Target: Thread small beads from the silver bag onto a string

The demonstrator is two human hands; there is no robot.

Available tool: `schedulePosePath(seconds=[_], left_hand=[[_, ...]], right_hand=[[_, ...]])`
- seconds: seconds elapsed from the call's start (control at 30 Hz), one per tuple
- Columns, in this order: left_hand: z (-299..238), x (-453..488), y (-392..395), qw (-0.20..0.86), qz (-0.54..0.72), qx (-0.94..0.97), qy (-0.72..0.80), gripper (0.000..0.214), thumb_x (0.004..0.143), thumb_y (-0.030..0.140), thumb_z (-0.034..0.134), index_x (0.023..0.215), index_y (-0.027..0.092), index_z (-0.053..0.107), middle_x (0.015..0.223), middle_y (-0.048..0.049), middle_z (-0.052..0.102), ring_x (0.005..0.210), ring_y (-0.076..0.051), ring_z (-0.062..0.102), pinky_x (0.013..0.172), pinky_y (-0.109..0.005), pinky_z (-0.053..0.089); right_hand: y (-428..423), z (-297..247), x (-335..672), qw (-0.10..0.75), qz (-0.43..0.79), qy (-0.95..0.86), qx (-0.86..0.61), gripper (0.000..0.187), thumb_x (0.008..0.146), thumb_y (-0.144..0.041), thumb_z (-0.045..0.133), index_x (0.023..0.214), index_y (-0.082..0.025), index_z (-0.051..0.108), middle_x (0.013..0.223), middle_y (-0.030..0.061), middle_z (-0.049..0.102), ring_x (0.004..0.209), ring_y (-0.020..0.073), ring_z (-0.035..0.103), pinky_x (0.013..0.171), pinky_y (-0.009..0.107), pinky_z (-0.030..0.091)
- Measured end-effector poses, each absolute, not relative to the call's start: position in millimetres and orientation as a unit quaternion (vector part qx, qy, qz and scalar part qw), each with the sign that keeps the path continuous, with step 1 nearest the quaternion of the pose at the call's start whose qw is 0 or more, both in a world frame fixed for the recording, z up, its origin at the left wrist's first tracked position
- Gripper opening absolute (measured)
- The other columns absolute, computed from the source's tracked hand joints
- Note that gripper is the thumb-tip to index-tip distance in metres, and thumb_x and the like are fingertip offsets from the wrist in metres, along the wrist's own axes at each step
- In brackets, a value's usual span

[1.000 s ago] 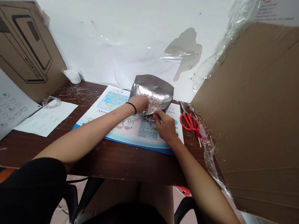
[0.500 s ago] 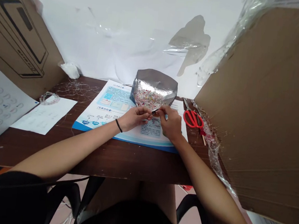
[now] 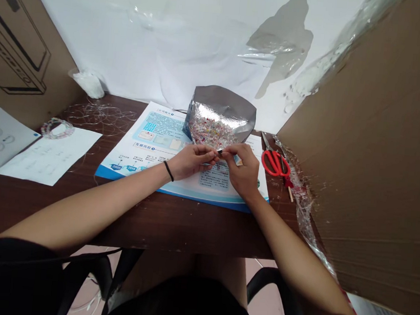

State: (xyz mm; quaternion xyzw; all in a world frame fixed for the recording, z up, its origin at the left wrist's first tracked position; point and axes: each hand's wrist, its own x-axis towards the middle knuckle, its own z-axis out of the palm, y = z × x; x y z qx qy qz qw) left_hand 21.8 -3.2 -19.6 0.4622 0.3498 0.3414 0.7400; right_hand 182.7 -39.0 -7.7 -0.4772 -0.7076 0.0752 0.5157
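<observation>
Dark sliver [image 3: 220,151] is pinched by fingers [image 3: 209,157] of left hand [image 3: 187,163] and right hand [image 3: 244,173].

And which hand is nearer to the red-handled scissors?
Right. The right hand is a little left of the scissors; the left hand is farther left, beyond the right hand.

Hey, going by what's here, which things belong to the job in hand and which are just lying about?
Seemingly in use:
- left hand and right hand
- small dark item at their fingertips
- beads in the open silvery bag

Lying untouched, though possibly related:
- red-handled scissors
- bead loop
- tangled clear thread
</observation>
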Motion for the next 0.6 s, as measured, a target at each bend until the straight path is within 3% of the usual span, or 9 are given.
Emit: schedulePosePath(seconds=[0.6], left_hand=[[-13.6,21.7,-5.7,0.730,0.305,0.503,0.349,0.016,0.086,0.025,0.051,0.077,0.012,0.057,0.075,-0.0013,0.058,0.062,-0.004,0.049,0.062,-0.019,0.043]], right_hand=[[-37.5,-5.2,183.4,0.479,0.183,-0.718,-0.470,0.010,0.082,-0.025,0.055,0.075,-0.021,0.060,0.076,-0.0011,0.061,0.074,0.0116,0.054,0.072,0.028,0.044]])
